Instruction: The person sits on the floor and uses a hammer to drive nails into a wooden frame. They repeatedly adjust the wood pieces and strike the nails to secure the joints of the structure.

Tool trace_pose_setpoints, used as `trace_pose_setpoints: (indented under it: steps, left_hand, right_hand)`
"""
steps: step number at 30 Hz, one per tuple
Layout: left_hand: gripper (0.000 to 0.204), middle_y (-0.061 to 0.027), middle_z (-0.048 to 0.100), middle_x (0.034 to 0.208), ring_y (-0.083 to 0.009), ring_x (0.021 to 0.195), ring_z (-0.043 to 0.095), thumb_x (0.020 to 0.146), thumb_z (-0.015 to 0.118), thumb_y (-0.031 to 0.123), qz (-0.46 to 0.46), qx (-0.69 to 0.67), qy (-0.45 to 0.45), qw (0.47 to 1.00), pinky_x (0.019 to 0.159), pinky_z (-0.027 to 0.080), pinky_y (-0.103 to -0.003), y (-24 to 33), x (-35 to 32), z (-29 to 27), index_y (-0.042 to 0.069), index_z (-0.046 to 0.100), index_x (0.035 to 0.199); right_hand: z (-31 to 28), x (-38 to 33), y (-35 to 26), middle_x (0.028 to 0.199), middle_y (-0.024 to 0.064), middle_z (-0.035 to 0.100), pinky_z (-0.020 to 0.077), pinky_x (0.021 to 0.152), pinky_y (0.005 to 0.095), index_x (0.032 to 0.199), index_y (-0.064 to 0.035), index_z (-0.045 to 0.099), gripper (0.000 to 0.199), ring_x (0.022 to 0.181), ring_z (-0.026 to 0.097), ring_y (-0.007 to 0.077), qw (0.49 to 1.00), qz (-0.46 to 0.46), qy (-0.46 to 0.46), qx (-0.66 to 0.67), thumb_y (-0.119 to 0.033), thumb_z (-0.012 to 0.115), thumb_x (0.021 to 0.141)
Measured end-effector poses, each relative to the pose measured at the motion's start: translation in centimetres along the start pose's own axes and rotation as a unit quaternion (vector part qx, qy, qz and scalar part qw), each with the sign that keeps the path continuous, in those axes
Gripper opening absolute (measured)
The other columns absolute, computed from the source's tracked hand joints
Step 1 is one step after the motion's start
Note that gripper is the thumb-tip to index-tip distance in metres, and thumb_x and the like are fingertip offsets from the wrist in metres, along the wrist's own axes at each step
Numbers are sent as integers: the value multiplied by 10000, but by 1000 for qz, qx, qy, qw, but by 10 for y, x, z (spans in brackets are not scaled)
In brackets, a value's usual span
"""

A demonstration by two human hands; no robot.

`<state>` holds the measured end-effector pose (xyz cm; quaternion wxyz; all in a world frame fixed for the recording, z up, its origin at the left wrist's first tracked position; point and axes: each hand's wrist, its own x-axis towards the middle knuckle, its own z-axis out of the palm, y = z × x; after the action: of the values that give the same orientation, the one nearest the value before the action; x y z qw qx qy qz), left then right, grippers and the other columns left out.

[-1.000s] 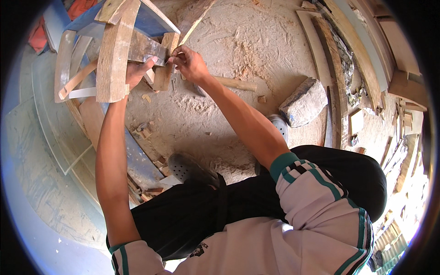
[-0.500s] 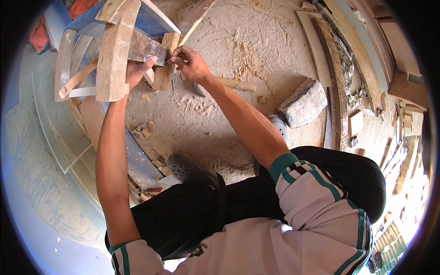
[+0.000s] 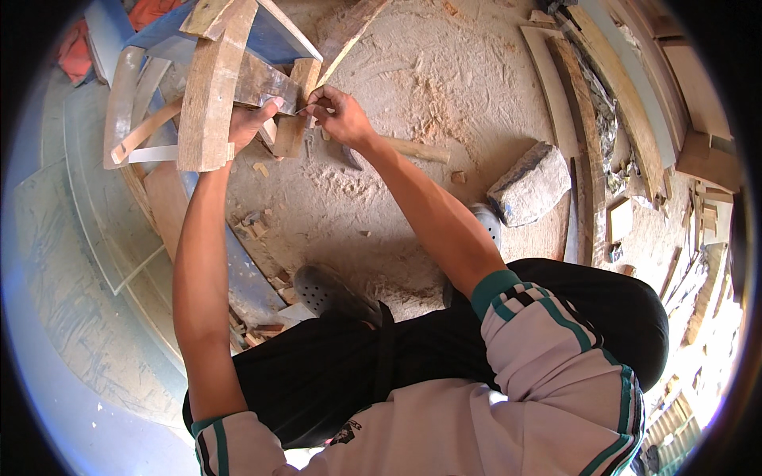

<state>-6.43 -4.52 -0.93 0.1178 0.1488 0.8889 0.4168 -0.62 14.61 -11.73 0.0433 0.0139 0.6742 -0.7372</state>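
A wooden frame of thick pale pieces [image 3: 208,107] stands at the upper left, with a darker crosspiece [image 3: 266,82] running to a short upright block [image 3: 305,75]. My left hand [image 3: 248,124] reaches behind the thick front piece and grips the crosspiece, its thumb laid along the lower edge; its other fingers are mostly hidden. Where crosspiece and block meet, my right hand [image 3: 343,117] is closed in a pinch. At those fingertips is a thin, small thing that looks like a nail, pointing at the wood. A hammer [image 3: 417,149] lies on the floor just below my right hand.
A big rough stone [image 3: 530,184] sits at the right of the dusty floor. Long planks [image 3: 583,135] line the right side. Wood scraps [image 3: 254,226] lie near my left forearm. Blue-grey panels [image 3: 87,262] fill the left. My shoe [image 3: 333,293] is below.
The whole view has shifted slightly, so the frame and floor appear a little farther right. Both hands keep nearly the same hold at the joint.
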Motion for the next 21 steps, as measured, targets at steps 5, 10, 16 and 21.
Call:
trace_pose_setpoints:
  steps: [5, 10, 16, 21]
  left_hand:
    - [778, -148, 550, 1246, -303, 1179, 497, 744, 743, 553, -2, 2, 9, 1000, 1050, 365, -421, 2, -1, 1, 24, 531, 1273]
    - [806, -140, 585, 1234, -268, 1150, 535, 691, 843, 496, -6, -19, 16, 1000, 1037, 414, -407, 4, 0, -2, 3, 558, 1261]
    - [749, -139, 549, 1241, -294, 1163, 495, 744, 760, 509, 3, 23, 4, 1000, 1042, 372, -414, 4, 0, -3, 29, 528, 1270]
    - [771, -142, 597, 1190, -261, 1100, 555, 695, 841, 448, 5, -9, 39, 999, 996, 442, -413, 3, -1, 0, -10, 557, 1245]
  right_hand:
    - [1, 0, 3, 953, 97, 731, 516, 798, 323, 987, -47, 588, 81, 931, 694, 179, 999, 4, 0, 40, -56, 612, 911]
    - [1, 0, -1, 940, 100, 736, 525, 805, 326, 993, -42, 583, 100, 922, 700, 175, 1000, 0, 4, 17, -55, 620, 902]
    - [6, -5, -17, 947, 112, 740, 540, 820, 340, 1012, -38, 647, 144, 918, 715, 203, 999, 17, 18, -49, -75, 671, 875]
    - [9, -6, -26, 945, 124, 735, 540, 799, 341, 996, -37, 686, 146, 890, 716, 226, 994, 8, 51, -99, -98, 690, 863]
